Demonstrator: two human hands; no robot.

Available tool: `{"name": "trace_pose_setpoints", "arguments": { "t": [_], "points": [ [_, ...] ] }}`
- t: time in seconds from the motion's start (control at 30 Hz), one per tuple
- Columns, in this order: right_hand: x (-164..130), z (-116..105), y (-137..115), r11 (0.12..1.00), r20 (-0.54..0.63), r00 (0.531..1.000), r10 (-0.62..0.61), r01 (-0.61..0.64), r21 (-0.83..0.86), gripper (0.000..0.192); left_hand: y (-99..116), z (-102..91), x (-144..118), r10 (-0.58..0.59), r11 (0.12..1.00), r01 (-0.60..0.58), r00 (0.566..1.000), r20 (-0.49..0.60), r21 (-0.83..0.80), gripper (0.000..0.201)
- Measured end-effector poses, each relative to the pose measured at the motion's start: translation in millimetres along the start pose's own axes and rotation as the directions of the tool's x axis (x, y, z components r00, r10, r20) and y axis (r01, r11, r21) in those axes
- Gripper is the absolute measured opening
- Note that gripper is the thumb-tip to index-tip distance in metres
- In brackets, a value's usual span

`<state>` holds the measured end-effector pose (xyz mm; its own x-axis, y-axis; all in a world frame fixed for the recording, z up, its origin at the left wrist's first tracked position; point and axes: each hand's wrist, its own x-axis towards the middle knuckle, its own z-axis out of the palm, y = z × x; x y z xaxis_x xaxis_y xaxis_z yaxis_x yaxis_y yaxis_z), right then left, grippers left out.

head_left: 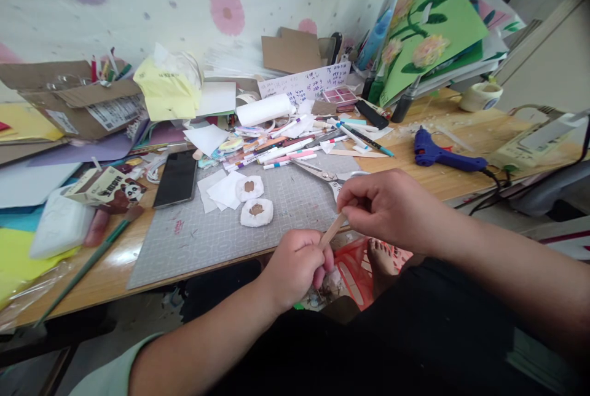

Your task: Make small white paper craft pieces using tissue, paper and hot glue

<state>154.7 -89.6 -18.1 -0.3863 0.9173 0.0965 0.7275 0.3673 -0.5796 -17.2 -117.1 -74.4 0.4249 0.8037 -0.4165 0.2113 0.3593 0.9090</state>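
Fig.: L hand (295,267) clenched on lower end of thin wooden stick (332,230); R hand (385,208) pinches its upper end, stick held in air just off table (461,138) edge, above lap. Risk: both ends gripped w/ opposing pull, so thin stick may snap or splinter. Scissors (322,173) lie near R hand on cutting mat (207,230); an elbow could knock them off.

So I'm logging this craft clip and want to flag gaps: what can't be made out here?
Head view only:
- Wooden stick: both ends hidden inside the left hand and right hand.
- Scissors: handles partly behind the right hand.
- Handwritten card: writing too small to read.
- Red basket: mostly hidden by the hands and desk edge.
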Motion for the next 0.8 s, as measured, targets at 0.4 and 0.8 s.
{"name": "trace_pose_setpoints", "arguments": {
  "t": [0.4, 0.8],
  "points": [
    [-0.5, 2.9, 1.0, 0.999, 0.008, 1.0, -0.019, 0.019, -0.032, 0.013, -0.5, 2.4, 0.2, -0.023, 0.998, 0.022, 1.0, -0.007, -0.053, 0.018],
    [1.3, 1.6, -0.1, 1.0, 0.009, 1.0, 0.009, -0.009, -0.029, 0.013, 2.7, 3.3, -0.6, -0.013, 1.0, 0.013, 1.0, -0.024, -0.019, 0.027]
  ]
}}
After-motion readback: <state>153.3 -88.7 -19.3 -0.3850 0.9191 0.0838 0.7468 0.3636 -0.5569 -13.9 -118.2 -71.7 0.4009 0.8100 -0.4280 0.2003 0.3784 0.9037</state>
